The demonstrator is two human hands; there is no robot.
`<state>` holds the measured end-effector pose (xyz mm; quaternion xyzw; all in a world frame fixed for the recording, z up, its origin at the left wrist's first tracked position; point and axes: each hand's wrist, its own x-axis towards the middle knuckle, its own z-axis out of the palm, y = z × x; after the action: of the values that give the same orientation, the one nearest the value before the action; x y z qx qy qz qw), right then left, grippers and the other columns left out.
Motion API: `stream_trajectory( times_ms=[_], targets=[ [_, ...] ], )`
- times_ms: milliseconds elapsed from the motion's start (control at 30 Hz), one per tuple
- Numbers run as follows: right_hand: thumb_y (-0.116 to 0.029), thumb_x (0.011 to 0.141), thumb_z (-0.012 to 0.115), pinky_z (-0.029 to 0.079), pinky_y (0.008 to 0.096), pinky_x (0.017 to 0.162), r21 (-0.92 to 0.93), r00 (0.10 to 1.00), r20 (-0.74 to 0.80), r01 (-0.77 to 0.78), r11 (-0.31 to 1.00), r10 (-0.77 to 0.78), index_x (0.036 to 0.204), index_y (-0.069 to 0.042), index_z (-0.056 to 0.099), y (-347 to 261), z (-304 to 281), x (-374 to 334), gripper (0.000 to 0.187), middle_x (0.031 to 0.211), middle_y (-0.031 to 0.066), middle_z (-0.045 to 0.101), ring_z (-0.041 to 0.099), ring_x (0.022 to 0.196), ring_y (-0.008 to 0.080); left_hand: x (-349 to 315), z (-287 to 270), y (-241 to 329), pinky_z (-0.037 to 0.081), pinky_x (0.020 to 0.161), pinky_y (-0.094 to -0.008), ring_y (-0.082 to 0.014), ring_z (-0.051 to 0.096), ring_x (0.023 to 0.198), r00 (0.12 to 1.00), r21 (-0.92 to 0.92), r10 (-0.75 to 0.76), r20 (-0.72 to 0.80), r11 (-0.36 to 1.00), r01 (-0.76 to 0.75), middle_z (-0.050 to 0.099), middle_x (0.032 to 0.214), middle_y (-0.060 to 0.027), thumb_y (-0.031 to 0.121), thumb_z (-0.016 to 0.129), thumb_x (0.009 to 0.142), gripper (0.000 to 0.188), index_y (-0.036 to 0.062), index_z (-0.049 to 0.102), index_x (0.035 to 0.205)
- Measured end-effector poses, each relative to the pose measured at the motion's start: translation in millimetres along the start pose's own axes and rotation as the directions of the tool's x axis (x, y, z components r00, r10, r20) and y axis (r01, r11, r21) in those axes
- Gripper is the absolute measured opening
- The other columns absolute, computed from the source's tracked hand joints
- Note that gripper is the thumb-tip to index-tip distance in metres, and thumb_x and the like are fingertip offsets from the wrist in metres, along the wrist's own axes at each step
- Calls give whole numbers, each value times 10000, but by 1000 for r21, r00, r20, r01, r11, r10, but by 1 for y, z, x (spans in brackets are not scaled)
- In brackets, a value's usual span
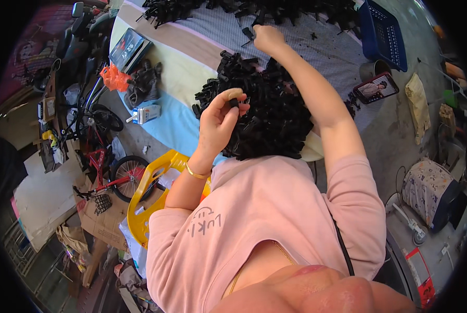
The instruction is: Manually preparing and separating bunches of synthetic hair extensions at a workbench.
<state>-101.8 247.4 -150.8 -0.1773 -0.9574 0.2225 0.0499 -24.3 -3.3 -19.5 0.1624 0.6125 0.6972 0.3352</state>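
Observation:
My left hand (219, 121) is raised over the near side of a big heap of small black pieces (267, 112), which look like plastic parts. Between its thumb and fingers sits one small black piece (234, 103). Stretched out to the far side of the table, my right hand (270, 40) has its fingers pinched together at another small black piece (248, 34); the exact grip is partly hidden. Just beyond it lies a second, wider pile of black pieces (306, 11).
Cloths in several patterns cover the table (191, 68). On its left are a boxed item (130, 50), an orange plastic bag (115, 78) and a white-blue pack (146, 113). At right stand a blue basket (382, 36) and a phone (377, 88). A yellow chair (139, 203) touches my left side.

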Motion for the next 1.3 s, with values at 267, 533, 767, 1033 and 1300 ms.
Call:
stream_trajectory(
  times_ms=[267, 533, 767, 1033, 1300],
  targets=[
    [-107, 734, 485, 491, 431, 641, -231, 985, 30, 171, 958, -168, 780, -32, 612, 15, 27, -1, 155, 804, 147, 630, 610, 751, 331, -5, 2, 2, 492, 693, -234, -139, 615, 734, 992, 554, 126, -2, 826, -104, 619, 903, -87, -47, 509, 754, 252, 4, 572, 993],
    [-178, 738, 633, 470, 346, 593, 485, 936, -285, 329, 810, -209, 821, -46, 643, -36, -55, -71, 157, 742, 131, 614, 601, 664, 278, 9, -11, 13, 404, 911, -325, -253, 514, 1077, 907, 679, 326, 265, 605, -416, 567, 1124, -108, 107, 672, 748, 381, 29, 564, 1106],
    [-10, 718, 654, 434, 262, 496, 600, 923, -254, 385, 701, -290, 855, -40, 632, -85, -104, -163, 142, 669, 80, 567, 549, 542, 196, 32, -8, 17, 364, 974, -369, -265, 469, 1151, 924, -412, 15, 383, 898, 156, 452, 1258, -194, 285, 701, 750, 750, 40, 303, 1336],
    [36, 763, 592, 405, 200, 521, 833, 998, -69, 59, 550, -3, 948, -16, 575, -88, -114, -194, 194, 716, -6, 555, 482, 566, 59, 27, 5, 5, 482, 821, -312, -208, 603, 911, 996, -420, -54, 70, 904, 78, 600, 1025, -148, 17, 656, 757, 429, 29, 460, 1138],
    [-107, 889, 501, 314, 159, 499, 876, 996, 75, -39, 481, -55, 914, -17, 576, -89, -123, -183, 120, 673, -31, 527, 399, 565, 12, 12, 15, 6, 471, 779, -245, -109, 571, 878, 991, 111, 129, -36, 986, -124, 582, 983, -43, 2, 711, 696, 432, 12, 484, 1063]
  ],
)
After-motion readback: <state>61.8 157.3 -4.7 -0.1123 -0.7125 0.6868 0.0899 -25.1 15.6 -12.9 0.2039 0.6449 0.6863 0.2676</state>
